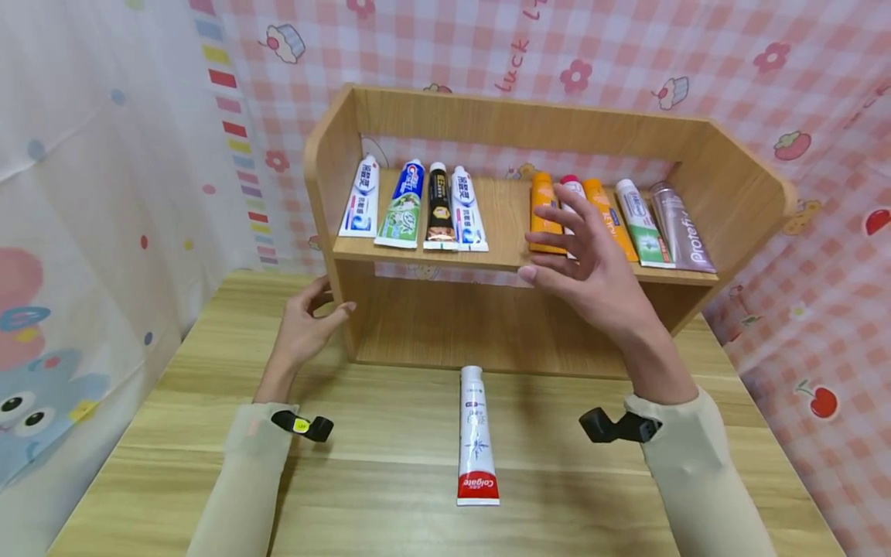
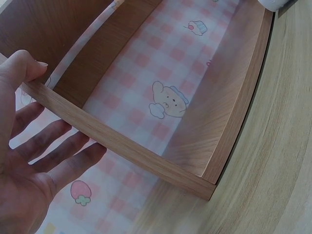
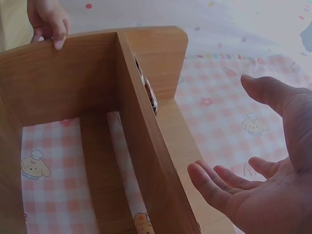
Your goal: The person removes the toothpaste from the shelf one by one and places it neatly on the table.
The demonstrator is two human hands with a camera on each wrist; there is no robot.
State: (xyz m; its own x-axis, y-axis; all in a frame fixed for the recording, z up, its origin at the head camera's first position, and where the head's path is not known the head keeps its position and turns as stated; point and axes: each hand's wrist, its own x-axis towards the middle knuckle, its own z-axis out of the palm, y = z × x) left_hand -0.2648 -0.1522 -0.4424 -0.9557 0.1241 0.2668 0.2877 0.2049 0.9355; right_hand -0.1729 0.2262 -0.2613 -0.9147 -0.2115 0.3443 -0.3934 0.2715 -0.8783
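Observation:
My left hand (image 1: 306, 323) holds the left side panel of a small wooden shelf (image 1: 445, 261), thumb on the inner side and fingers along the outer side, as the left wrist view shows. In front of the upper board hovers my right hand (image 1: 592, 263), fingers spread and holding nothing. Behind it stand an orange toothpaste tube (image 1: 545, 203) and a pink-capped tube (image 1: 572, 186), both partly hidden by the fingers. On the table, before the shelf, lies a white Colgate toothpaste tube (image 1: 476, 441) with a red end, its cap toward the shelf.
Several toothpaste tubes lean on the upper board's left part, among them a green-and-blue Crest tube (image 1: 404, 205) and a black tube (image 1: 440, 203). At the right are a white-and-green tube (image 1: 643, 224) and a silvery-mauve Protefix tube (image 1: 681, 226). Patterned cloth backs the wooden table (image 1: 376, 464).

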